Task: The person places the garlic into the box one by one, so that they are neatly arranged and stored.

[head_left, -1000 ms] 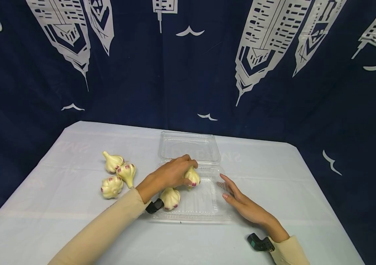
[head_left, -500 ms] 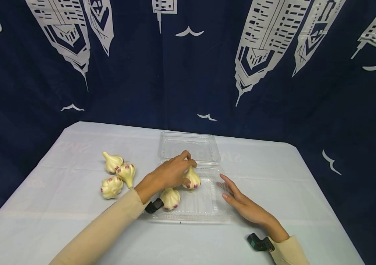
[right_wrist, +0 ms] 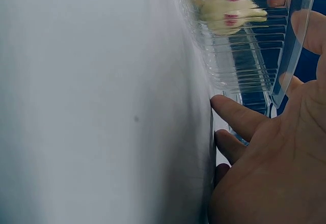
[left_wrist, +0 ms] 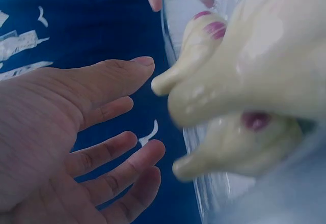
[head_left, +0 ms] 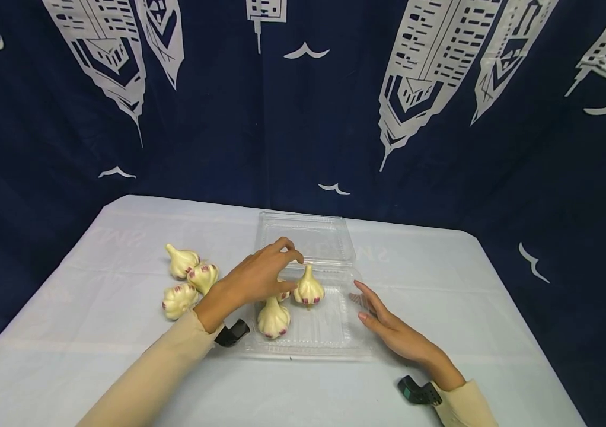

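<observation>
My left hand point(head_left: 257, 274) hovers over the left part of a clear plastic clamshell box point(head_left: 329, 332), fingers loosely bent and holding nothing. Just right of its fingertips a garlic bulb point(head_left: 309, 290) stands upright in the box. Another garlic bulb point(head_left: 273, 321) sits nearer the front left, and a third point(head_left: 283, 295) is partly hidden behind the fingers. The left wrist view has the bulbs' stems beside the bare fingers point(left_wrist: 142, 170). My right hand point(head_left: 401, 338) lies at the box's right side, fingers extended; in the right wrist view its fingers point(right_wrist: 239, 117) are against or close to the wall.
Several garlic bulbs point(head_left: 181, 301) lie in a group on the white-covered table point(head_left: 137, 356), left of the box. The box's open lid point(head_left: 305, 234) lies flat behind it. A dark blue curtain point(head_left: 217, 130) with white building prints hangs behind the table.
My left hand has let go of the garlic bulb and drawn back to the left, leaving the bulb upright in the box. The right hand has stayed in place.
</observation>
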Action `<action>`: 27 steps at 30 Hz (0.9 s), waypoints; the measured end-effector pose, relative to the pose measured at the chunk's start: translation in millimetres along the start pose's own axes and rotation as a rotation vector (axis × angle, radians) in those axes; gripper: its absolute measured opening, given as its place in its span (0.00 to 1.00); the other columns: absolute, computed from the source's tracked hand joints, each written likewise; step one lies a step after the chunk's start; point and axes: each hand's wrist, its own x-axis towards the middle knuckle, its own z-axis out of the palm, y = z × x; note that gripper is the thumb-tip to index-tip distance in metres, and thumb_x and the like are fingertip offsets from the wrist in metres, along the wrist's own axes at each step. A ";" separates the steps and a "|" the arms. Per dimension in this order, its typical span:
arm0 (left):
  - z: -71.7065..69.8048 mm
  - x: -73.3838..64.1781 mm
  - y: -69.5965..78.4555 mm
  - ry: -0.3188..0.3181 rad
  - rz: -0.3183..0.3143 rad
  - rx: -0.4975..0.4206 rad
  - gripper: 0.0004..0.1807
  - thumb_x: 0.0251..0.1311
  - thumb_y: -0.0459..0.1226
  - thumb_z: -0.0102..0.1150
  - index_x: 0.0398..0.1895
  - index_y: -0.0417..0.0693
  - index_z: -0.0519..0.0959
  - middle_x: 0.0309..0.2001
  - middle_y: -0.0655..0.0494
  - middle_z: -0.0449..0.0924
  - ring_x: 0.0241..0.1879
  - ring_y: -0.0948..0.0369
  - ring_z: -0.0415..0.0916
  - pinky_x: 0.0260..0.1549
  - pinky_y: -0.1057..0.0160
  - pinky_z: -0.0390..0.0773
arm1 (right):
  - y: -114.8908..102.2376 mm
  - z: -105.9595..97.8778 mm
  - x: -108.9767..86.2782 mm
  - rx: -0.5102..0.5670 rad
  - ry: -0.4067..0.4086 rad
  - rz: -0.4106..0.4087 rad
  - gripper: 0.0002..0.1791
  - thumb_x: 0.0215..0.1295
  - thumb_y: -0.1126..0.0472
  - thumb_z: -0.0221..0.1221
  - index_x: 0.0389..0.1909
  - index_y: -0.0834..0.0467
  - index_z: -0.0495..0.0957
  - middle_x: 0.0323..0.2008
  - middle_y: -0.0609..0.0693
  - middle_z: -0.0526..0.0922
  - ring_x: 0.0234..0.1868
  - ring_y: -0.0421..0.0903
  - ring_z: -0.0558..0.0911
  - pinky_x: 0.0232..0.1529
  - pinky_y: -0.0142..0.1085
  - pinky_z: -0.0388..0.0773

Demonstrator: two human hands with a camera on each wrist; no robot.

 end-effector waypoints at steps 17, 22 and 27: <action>-27.6 -38.6 -45.9 0.144 -0.055 -0.023 0.23 0.63 0.43 0.68 0.59 0.45 0.78 0.59 0.51 0.76 0.61 0.48 0.73 0.57 0.46 0.75 | -0.2 0.1 0.9 0.003 -0.005 -0.011 0.35 0.82 0.54 0.42 0.81 0.42 0.37 0.78 0.63 0.48 0.78 0.67 0.46 0.70 0.70 0.46; -34.3 -49.0 -63.4 0.212 -0.062 -0.023 0.22 0.62 0.40 0.68 0.57 0.42 0.79 0.58 0.47 0.77 0.60 0.45 0.72 0.60 0.44 0.72 | 0.4 0.3 0.9 -0.005 -0.003 -0.021 0.35 0.82 0.54 0.43 0.81 0.44 0.37 0.78 0.63 0.49 0.78 0.68 0.47 0.70 0.70 0.47; -46.8 -60.2 -80.3 0.248 -0.131 -0.056 0.22 0.63 0.39 0.67 0.58 0.41 0.78 0.61 0.43 0.74 0.61 0.41 0.69 0.61 0.40 0.69 | 0.4 0.6 1.3 -0.003 -0.002 -0.019 0.35 0.82 0.54 0.42 0.81 0.42 0.37 0.79 0.63 0.46 0.78 0.68 0.46 0.70 0.70 0.46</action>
